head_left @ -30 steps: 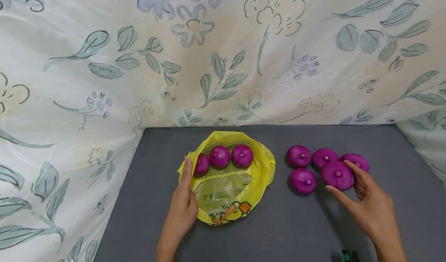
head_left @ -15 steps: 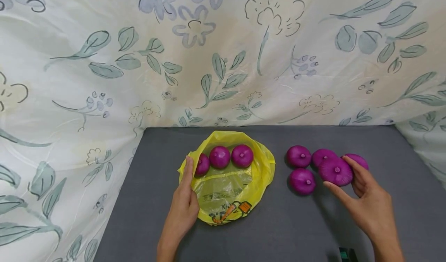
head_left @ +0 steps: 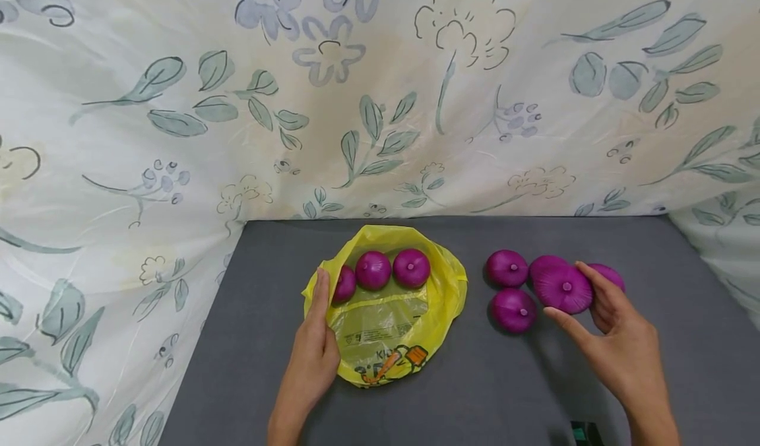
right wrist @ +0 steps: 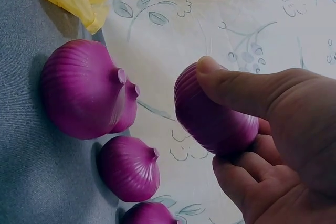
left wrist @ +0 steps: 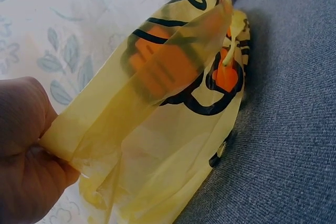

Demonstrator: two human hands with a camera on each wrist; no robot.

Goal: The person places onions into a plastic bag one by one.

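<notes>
My right hand holds a purple onion between thumb and fingers, raised off the table in the right wrist view. Behind it in the head view are several more onions on the table, one of them at the near left of the group. My left hand grips the left edge of a yellow plastic bag, its thumb and fingers pinching the film in the left wrist view. The bag's mouth is spread wide, and three onions lie inside, such as the middle onion.
A dark grey cloth covers the table. White floral sheeting hangs behind and along the left side. A small black and green object shows at the bottom edge, near my right forearm.
My right hand has moved slightly left with the onion, which now overlaps the onion behind it more. The left hand and the bag stay nearly still.
</notes>
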